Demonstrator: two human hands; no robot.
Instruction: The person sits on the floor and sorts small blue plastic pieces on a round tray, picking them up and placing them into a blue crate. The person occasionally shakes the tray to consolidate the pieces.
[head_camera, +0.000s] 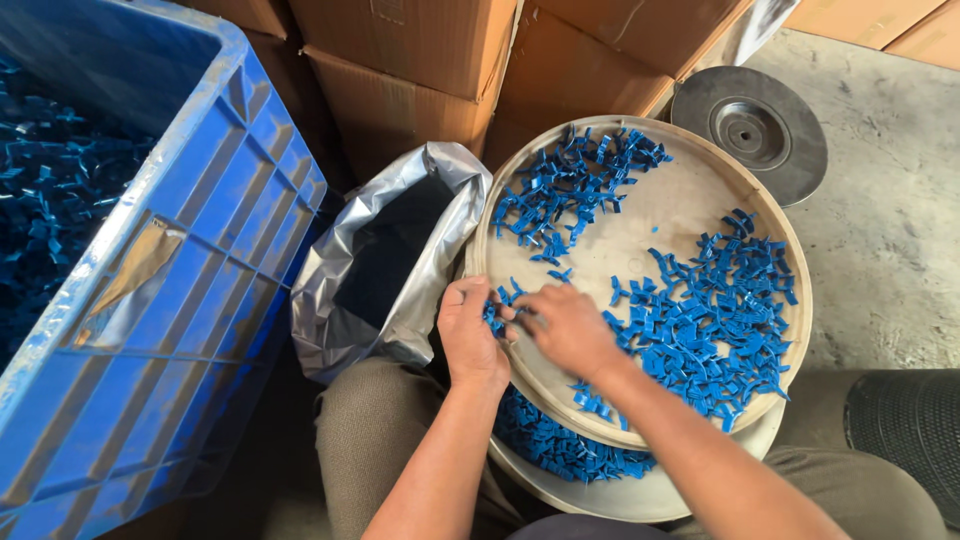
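At the near-left rim of the round tray (700, 180), small blue plastic pieces (497, 316) are pinched in the left hand (470, 335); their long axis cannot be told. The right hand (565, 325) is curled beside it, touching; whether anything is held cannot be told. Two heaps of blue pieces (700, 330) lie on the tray, bare board between them. One silver bag (385, 255) adjoins the rim, one blue crate (200, 300) beyond.

Head camera looks steeply down, close over the round tray (700, 205).
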